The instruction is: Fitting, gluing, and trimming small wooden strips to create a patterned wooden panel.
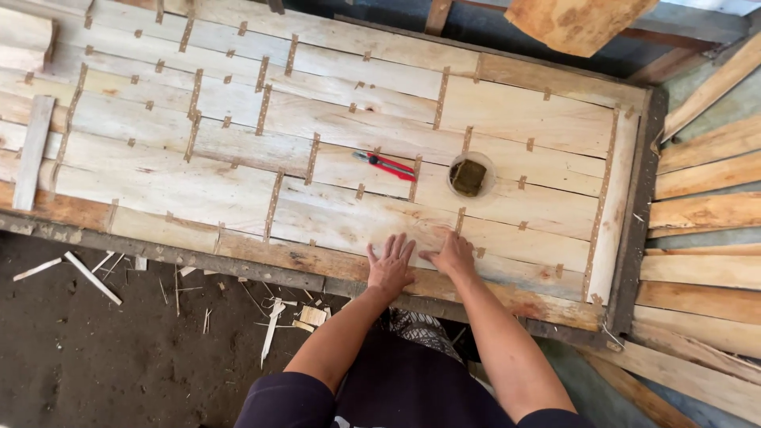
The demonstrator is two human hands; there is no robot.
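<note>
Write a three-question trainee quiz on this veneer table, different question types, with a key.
1. True or false: the left hand and the right hand both press flat on the taped veneer sheet.
2. Which tool lies left of the round bowl? A) hammer B) red utility knife C) saw
3. Fill in: offcut scraps lie on the dirt ____ below the table's near edge.

Key: 1 true; 2 B; 3 floor
</note>
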